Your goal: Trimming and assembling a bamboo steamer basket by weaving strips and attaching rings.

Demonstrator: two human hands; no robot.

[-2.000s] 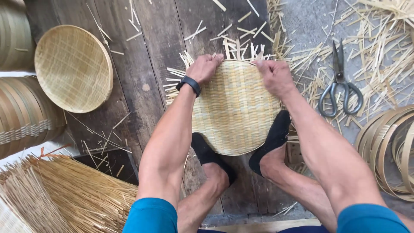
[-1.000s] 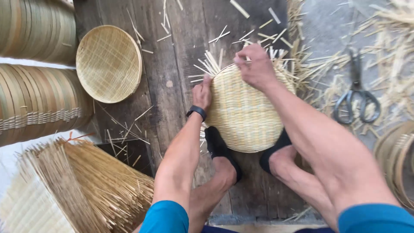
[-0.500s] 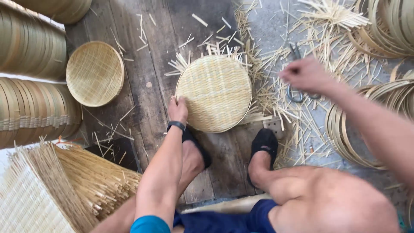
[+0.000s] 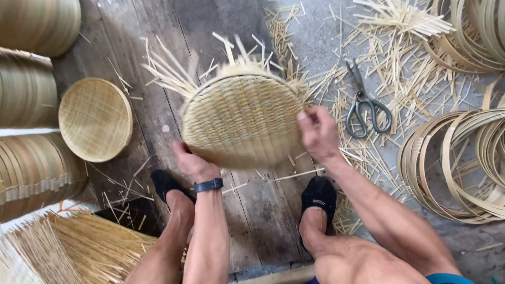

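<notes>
My left hand (image 4: 193, 164) fingers pinch the near-left rim of the round woven bamboo tray (image 4: 243, 117), lifted and tilted above the floorboards (image 4: 263, 210); my right hand (image 4: 317, 134) fingers clamp its right rim, loose strip ends pointing far.

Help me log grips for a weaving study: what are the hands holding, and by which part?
Both hold the round woven bamboo tray by its rim: left hand at the lower left edge, right hand at the right edge.

Round woven bamboo tray (image 4: 242, 115) — pale, tilted, lifted off the plank floor — loose strip ends bristling from its far rim
</notes>
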